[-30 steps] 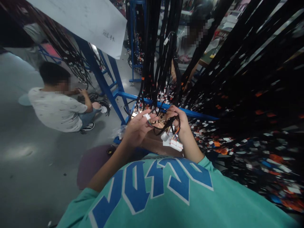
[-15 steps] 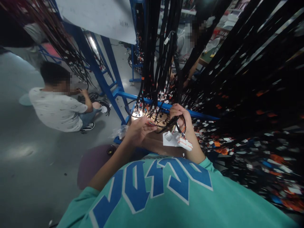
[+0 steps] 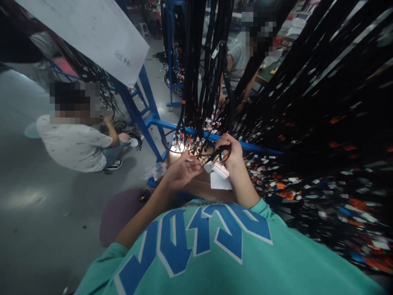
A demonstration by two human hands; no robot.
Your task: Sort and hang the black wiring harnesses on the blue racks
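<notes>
Black taped cables of a wire harness run between my two hands, in front of a blue crossbar. My right hand is closed around the harness, its fingers curled over the cables. Below that hand hangs a white connector with orange stripes. Fingers of my left hand are bent around a small connector end with a bit of orange and white; its exact shape is too small to tell. A white paper sheet lies under the striped connector.
A blue metal frame crosses just beyond my hands, with many black harnesses hanging over it. Dense connectors hang at right. A paper hangs at upper left. One person sits at left, another is beyond the harnesses.
My right hand has turned and shifted slightly left, carrying the striped connector left and up. My left hand's fingers have curled in more. The hanging paper has swung to the left.
</notes>
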